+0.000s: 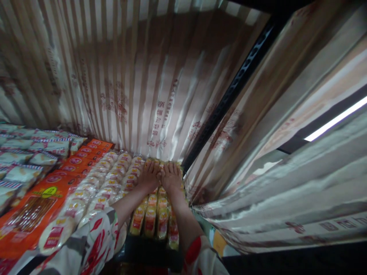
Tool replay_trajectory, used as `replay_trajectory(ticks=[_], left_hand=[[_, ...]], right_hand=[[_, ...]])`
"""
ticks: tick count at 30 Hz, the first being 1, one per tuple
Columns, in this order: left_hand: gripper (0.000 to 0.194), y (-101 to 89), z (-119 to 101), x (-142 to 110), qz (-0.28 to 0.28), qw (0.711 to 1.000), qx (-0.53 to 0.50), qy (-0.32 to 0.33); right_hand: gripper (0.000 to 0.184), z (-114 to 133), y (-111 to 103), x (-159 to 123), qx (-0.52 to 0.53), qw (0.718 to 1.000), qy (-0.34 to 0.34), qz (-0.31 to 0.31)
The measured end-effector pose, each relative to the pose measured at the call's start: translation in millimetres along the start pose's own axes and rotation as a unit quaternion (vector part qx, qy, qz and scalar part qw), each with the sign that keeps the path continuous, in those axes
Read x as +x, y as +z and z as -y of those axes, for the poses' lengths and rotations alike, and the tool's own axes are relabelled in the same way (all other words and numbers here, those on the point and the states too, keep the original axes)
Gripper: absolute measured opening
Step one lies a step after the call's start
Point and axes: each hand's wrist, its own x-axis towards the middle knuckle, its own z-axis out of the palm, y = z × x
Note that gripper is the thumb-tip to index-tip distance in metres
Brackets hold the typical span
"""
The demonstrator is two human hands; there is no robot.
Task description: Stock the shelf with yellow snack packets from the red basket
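Both arms stretch forward to the back of a shelf. My left hand (pixel 149 176) lies on the far end of rows of small yellow wrapped snack packs (pixel 150 215), its fingers spread. Beside it, nearly touching at the thumbs, my right hand (pixel 172 177) rests with fingers apart on the same rows, close to the shelf's right corner. What lies under the palms is hidden. Left of the hands run rows of round flat wrapped cakes (pixel 77 202) in clear film with red and yellow labels.
Orange snack bags (pixel 43 202) and white-and-blue packets (pixel 23 173) fill the shelf's left part. A printed plastic sheet (pixel 129 76) hangs behind. A dark perforated post (pixel 226 97) slants up right of the hands. More sheeting (pixel 286 191) hangs right.
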Motion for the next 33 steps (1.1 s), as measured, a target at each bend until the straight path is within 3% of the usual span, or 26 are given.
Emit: replay_trajectory(ticks=[5,11,25,33], left_hand=[[0.049,-6.1,-6.5,-9.1,-0.014,1.000,-0.004,0.021],[0.049,0.1,-7.0,-13.3,-0.001,0.999,0.002,0.045],[0.049,-2.3,-10.0,-11.3,0.014,0.999,-0.009,0.044],[0.049,-17.3,-9.6,-21.2,-0.004,0.999,-0.019,0.027]], right_hand=[[0.048,0.5,-2.6,-7.3,0.005,1.000,-0.007,-0.009],[0.049,-3.9,4.8,-11.1,0.014,1.000,-0.010,-0.002],[0.050,-8.2,-0.5,-10.8,-0.002,0.999,0.006,0.032],[0.049,-1.0,-5.1,-17.2,0.004,1.000,0.013,-0.003]])
